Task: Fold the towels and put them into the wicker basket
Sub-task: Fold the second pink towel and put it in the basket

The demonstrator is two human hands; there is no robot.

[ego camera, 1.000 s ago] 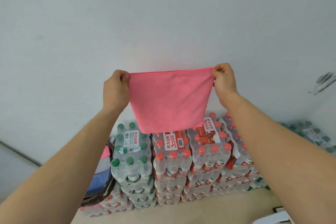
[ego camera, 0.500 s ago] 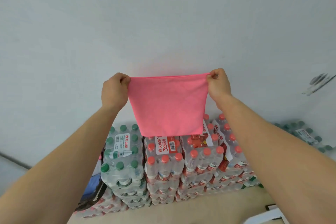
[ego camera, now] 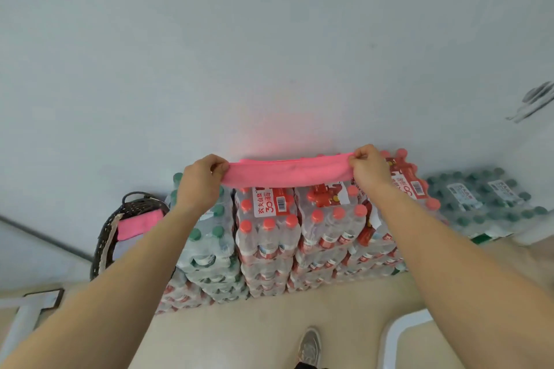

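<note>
While its two ends are pinched by the left hand [ego camera: 200,181] and the right hand [ego camera: 369,169], the pink towel [ego camera: 287,172] is held stretched in mid-air, above stacked packs of water bottles [ego camera: 269,237]. To the left, the wicker basket [ego camera: 120,231] is seen with a pink cloth [ego camera: 138,223] inside.

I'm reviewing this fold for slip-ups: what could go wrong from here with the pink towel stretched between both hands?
The left hand and right hand pinch only the ends of the pink towel; if either grip slips, it may sag and lose its fold. The wicker basket sits far left, partly behind the left arm beside the stacked bottle packs, so the carry over could miss its opening.
</note>
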